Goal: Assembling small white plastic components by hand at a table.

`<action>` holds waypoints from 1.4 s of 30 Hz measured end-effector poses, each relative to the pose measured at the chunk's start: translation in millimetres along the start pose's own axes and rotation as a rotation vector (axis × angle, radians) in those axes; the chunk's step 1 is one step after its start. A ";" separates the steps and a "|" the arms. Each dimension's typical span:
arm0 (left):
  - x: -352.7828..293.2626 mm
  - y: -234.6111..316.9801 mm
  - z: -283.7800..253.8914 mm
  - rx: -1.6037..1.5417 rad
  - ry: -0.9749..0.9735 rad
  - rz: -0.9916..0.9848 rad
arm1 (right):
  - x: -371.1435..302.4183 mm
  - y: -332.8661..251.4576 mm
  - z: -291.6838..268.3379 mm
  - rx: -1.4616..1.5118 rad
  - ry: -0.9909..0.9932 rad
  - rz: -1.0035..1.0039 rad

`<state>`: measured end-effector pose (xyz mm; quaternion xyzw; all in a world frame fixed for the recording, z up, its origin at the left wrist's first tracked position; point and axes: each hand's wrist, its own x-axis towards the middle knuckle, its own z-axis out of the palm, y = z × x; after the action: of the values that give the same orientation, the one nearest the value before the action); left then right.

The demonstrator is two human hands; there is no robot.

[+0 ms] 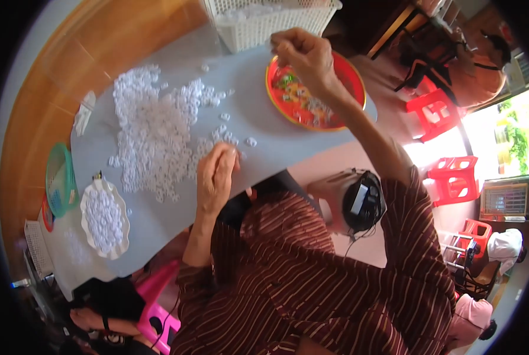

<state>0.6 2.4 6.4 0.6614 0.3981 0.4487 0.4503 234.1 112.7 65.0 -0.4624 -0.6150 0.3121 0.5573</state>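
Observation:
My left hand (216,176) is at the table's near edge, fingers curled and pressed together, beside a few loose small white pieces (223,135). Whatever lies inside those fingers is hidden. Farther right, my right hand (305,58) hangs over the far side of a round red tray (354,89) with a yellow rim. Its thumb and fingers meet in a pinch, and anything between them is too small to make out. Small pale pieces lie on the tray's patterned bottom. A large spread heap of white ring-like plastic pieces (155,130) covers the grey table left of my hands.
Behind the tray stands a white lattice basket (264,29) with pale contents. At the left are a scalloped white dish (121,242) full of white pieces and a green basket (69,177). Red stools (454,180) and other people are on the right; another person sits lower left.

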 end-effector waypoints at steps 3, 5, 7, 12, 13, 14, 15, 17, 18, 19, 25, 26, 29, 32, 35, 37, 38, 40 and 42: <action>2.0 3.2 5.4 -0.056 0.018 -0.034 | 66.4 2.5 -46.6 -0.191 0.179 -0.094; 7.8 0.2 9.4 -0.096 0.058 0.007 | 105.7 12.1 -74.0 -0.388 0.222 0.032; 12.9 2.7 13.1 -0.212 0.115 -0.056 | 115.2 45.2 -88.7 -0.655 0.200 -0.150; 8.7 -12.0 -3.3 -0.548 0.308 -0.078 | 55.9 29.2 30.9 -0.453 -0.292 -0.068; 13.2 -11.8 -2.5 -0.633 0.290 -0.069 | 43.4 43.4 37.0 -0.410 -0.365 -0.142; 14.0 -13.2 -3.3 -0.629 0.293 -0.085 | 33.4 45.8 49.6 -0.402 -0.432 -0.324; 13.6 -14.5 -4.0 -0.613 0.283 -0.099 | 23.3 46.3 57.6 -0.438 -0.501 -0.323; 12.9 -11.1 -1.2 -0.596 0.287 -0.124 | 13.7 46.8 66.8 -0.464 -0.587 -0.319; 12.8 -8.5 1.1 -0.573 0.272 -0.122 | 10.9 50.9 69.5 -0.549 -0.581 -0.415; 12.5 -6.3 2.0 -0.550 0.250 -0.118 | 7.6 50.8 70.9 -0.637 -0.567 -0.511; 9.6 -0.6 1.2 -0.536 0.250 -0.117 | -1.5 34.9 64.2 -0.690 -0.686 -0.308; 9.6 -0.9 1.9 -0.537 0.248 -0.120 | -3.5 32.1 63.2 -0.690 -0.686 -0.304; 9.4 -0.5 3.2 -0.515 0.251 -0.098 | -5.6 28.1 66.0 -0.697 -0.599 -0.378; 10.0 -1.8 3.3 -0.474 0.260 -0.093 | -3.6 32.4 83.7 -0.668 -0.689 -0.389; 11.1 -4.3 2.7 -0.458 0.276 -0.085 | -2.8 36.8 95.4 -0.695 -0.708 -0.343; 10.9 -5.6 2.6 -0.427 0.277 -0.075 | -1.8 35.8 97.8 -0.725 -0.720 -0.399; 10.7 -5.2 3.0 -0.426 0.277 -0.077 | -1.7 34.2 99.4 -0.723 -0.720 -0.398; 10.4 -4.5 3.4 -0.405 0.299 -0.103 | -2.0 30.1 102.6 -0.886 -0.764 -0.487; 10.5 -3.8 3.8 -0.379 0.304 -0.100 | -5.7 25.2 103.6 -0.896 -0.761 -0.526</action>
<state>6.7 12.3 4.5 0.4695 0.4021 0.5868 0.5231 138.5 130.6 21.1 -0.3410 -0.9333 0.0199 0.1110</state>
